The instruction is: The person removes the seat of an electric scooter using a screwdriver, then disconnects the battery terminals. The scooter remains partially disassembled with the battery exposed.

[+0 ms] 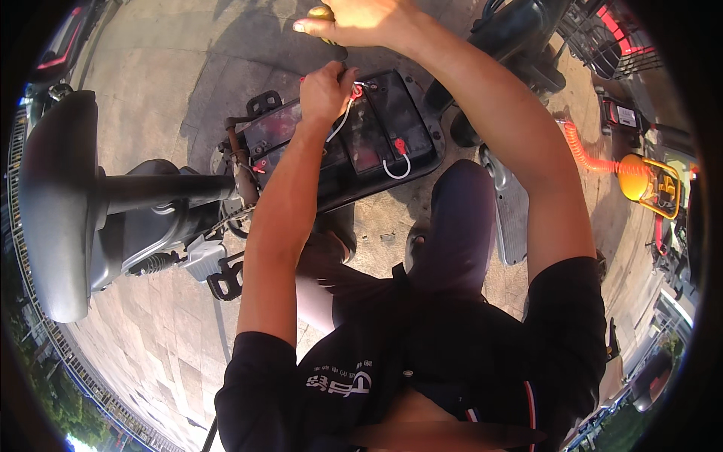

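My right hand (pixel 365 22) is wrapped round the yellow handle (pixel 321 13) of a screwdriver-like tool, at the top of the view. Its dark lower part points down toward my left hand (pixel 325 92), which is closed at the far edge of a row of dark batteries (pixel 369 113). Whatever its fingertips pinch is hidden. Close beside those fingers, a red terminal cap (pixel 356 92) sits on a white wire (pixel 340 124). Another red cap (pixel 400 145), with a looped white wire (pixel 407 167), lies nearer to me. The batteries rest in a black tray (pixel 431 157).
The electric bike's black seat (pixel 60 203) is on the left, with a pedal (pixel 224 280) below it. A grey footboard (pixel 512 215) stands right of my knee. Farther right are a coiled orange hose (pixel 580 151), a yellow-framed device (pixel 651 181) and a wire basket (pixel 602 45).
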Motion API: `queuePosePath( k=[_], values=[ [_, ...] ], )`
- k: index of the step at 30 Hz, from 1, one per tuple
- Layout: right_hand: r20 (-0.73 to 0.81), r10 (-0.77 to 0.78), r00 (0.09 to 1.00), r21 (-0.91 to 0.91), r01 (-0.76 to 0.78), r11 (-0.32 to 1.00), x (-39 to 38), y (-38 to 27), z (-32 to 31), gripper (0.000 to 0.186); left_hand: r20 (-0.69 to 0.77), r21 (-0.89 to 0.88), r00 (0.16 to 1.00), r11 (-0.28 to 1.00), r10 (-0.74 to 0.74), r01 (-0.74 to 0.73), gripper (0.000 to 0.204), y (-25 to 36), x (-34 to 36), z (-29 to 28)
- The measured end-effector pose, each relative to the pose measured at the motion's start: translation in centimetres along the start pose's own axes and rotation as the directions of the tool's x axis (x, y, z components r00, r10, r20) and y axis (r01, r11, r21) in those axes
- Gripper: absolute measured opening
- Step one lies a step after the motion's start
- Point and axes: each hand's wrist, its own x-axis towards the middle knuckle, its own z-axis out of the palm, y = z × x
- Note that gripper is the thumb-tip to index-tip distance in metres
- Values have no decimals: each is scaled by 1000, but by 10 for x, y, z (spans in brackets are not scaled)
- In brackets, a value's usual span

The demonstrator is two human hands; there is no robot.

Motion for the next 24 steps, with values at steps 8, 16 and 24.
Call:
queuePosePath(
  k=[8,16,24],
  values=[
    [367,250,896,253,-355,900,-16,42,62,48,50,-99,996,992,-68,73,32,-14,-5,9],
    [887,227,403,67,-597,799,-66,81,231,50,237,-177,954,958,-183,227,26,18,-68,-82],
    [858,169,485,-20,-296,955,-10,112,291,36,294,-874,765,162,-573,458,23,76,-163,-173]
  ],
)
